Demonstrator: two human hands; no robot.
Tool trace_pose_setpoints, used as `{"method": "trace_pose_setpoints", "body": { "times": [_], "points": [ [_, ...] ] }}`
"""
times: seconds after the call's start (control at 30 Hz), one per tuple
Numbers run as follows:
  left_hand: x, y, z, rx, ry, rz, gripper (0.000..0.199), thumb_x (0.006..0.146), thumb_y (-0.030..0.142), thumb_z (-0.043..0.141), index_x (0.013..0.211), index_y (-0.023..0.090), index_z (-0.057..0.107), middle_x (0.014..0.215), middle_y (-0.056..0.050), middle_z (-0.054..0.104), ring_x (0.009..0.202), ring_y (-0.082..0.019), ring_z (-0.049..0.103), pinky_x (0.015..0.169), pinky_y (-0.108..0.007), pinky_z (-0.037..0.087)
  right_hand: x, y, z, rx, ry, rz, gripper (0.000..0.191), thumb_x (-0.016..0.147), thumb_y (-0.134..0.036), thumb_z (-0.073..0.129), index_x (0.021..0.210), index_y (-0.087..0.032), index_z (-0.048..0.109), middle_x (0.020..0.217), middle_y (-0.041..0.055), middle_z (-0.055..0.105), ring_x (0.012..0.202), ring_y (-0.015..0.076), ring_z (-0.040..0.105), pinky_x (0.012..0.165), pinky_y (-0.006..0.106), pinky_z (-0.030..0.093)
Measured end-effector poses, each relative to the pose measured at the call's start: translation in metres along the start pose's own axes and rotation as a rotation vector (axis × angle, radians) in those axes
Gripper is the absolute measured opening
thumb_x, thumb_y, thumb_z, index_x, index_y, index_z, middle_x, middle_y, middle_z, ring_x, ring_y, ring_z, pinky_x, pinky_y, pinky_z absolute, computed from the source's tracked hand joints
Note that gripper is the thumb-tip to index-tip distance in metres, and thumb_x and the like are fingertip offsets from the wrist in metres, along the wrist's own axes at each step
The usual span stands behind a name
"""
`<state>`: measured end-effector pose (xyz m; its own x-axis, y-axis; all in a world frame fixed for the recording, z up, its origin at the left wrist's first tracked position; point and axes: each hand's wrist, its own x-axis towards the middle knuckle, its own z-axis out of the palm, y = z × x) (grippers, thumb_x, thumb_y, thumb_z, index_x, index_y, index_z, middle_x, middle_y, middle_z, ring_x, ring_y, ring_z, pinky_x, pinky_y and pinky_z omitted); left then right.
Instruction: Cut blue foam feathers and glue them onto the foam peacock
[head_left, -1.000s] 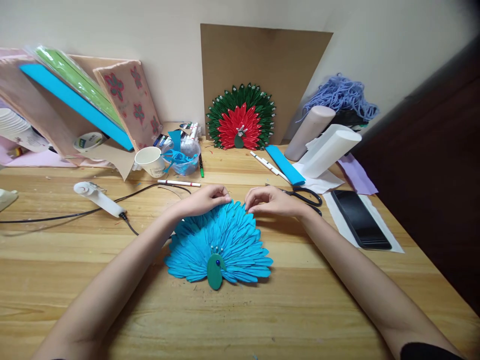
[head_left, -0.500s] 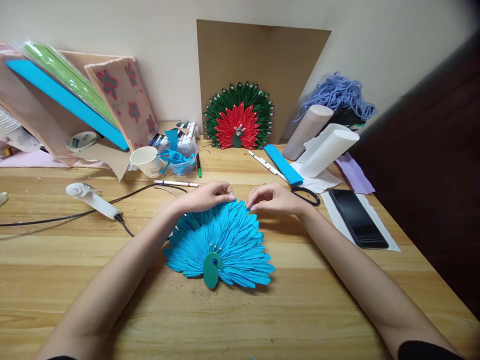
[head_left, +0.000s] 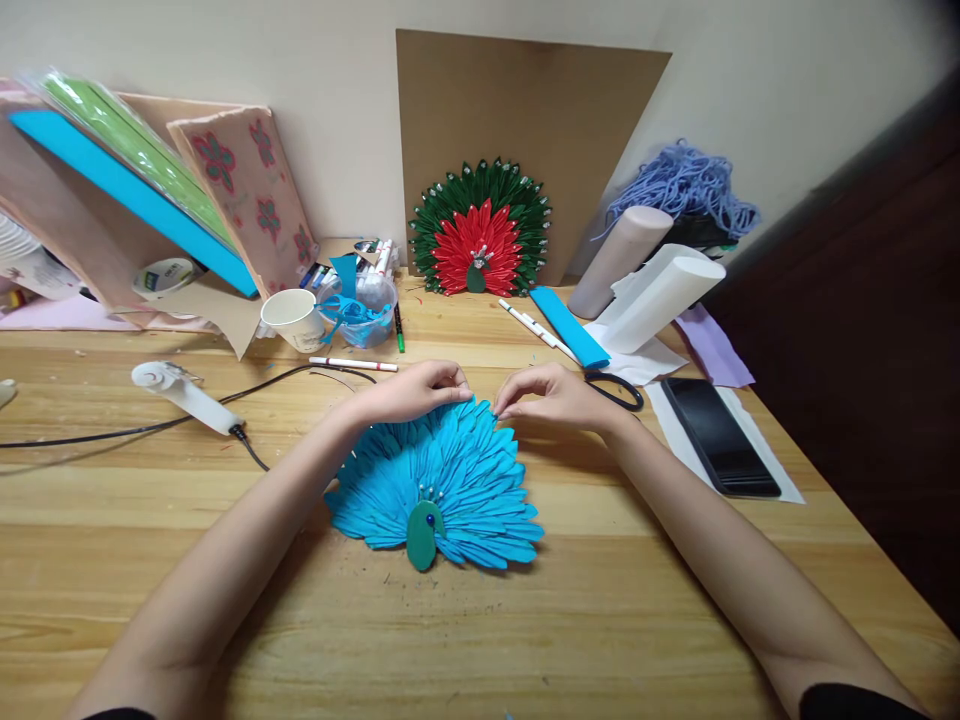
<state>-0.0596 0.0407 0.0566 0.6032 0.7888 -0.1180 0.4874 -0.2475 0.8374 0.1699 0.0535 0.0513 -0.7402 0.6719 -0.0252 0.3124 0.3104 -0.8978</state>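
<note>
A blue paper peacock (head_left: pixel 450 480) with a fan of layered feathers lies on the wooden table in front of me. Its green head and body piece (head_left: pixel 422 535) has a dark blue eye, and small pin-like dots stand above it. At the fan's top edge, my left hand (head_left: pixel 421 390) closes its fingers on the feathers of the peacock. My right hand (head_left: pixel 544 395) is at the upper right edge, thumb and fingertips pinched together by the feather tips. What the right fingertips hold, if anything, is too small to make out.
A white glue gun (head_left: pixel 187 400) with a black cord lies left. Behind are a paper cup (head_left: pixel 292 320), a tub of blue scraps (head_left: pixel 360 330) and a red-green peacock (head_left: pixel 480 240) against a brown board (head_left: pixel 525 110). Scissors (head_left: pixel 619 390) and a phone (head_left: pixel 720 435) lie right.
The peacock has turned or shifted very slightly, its right side a little further left. Both hands stay almost in the same place at its top edge. The view has tilted slightly.
</note>
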Motion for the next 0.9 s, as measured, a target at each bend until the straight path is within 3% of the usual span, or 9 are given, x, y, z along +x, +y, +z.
{"method": "trace_pose_setpoints", "body": {
  "times": [0.3, 0.53, 0.9],
  "points": [
    [-0.0002, -0.0011, 0.0006, 0.015, 0.003, 0.007, 0.037, 0.081, 0.051, 0.051, 0.080, 0.014, 0.054, 0.070, 0.000, 0.053, 0.067, -0.013, 0.046, 0.062, -0.024, 0.037, -0.0022, -0.0031, 0.0016, -0.118, -0.043, -0.079, 0.015, 0.075, -0.028, 0.062, 0.082, -0.016, 0.067, 0.084, 0.0053, 0.070, 0.079, 0.0167, 0.063, 0.075, 0.029, 0.050],
    [-0.0006, -0.0001, 0.0011, 0.010, 0.003, 0.012, 0.038, 0.080, 0.052, 0.050, 0.080, 0.014, 0.055, 0.071, 0.000, 0.054, 0.068, -0.013, 0.047, 0.064, -0.025, 0.038, -0.0026, -0.0010, 0.0028, -0.180, -0.006, -0.150, 0.011, 0.074, -0.025, 0.062, 0.080, -0.016, 0.065, 0.080, 0.0038, 0.068, 0.074, 0.0151, 0.061, 0.070, 0.028, 0.049],
    [-0.0018, 0.0026, -0.0003, 0.039, 0.025, 0.011, 0.039, 0.081, 0.052, 0.049, 0.080, 0.014, 0.055, 0.072, -0.001, 0.054, 0.069, -0.014, 0.048, 0.064, -0.025, 0.038, -0.0045, -0.0050, 0.0029, -0.203, 0.050, -0.132, 0.010, 0.073, -0.020, 0.060, 0.078, -0.017, 0.069, 0.078, 0.0044, 0.071, 0.073, 0.0163, 0.065, 0.069, 0.028, 0.052]
  ]
}}
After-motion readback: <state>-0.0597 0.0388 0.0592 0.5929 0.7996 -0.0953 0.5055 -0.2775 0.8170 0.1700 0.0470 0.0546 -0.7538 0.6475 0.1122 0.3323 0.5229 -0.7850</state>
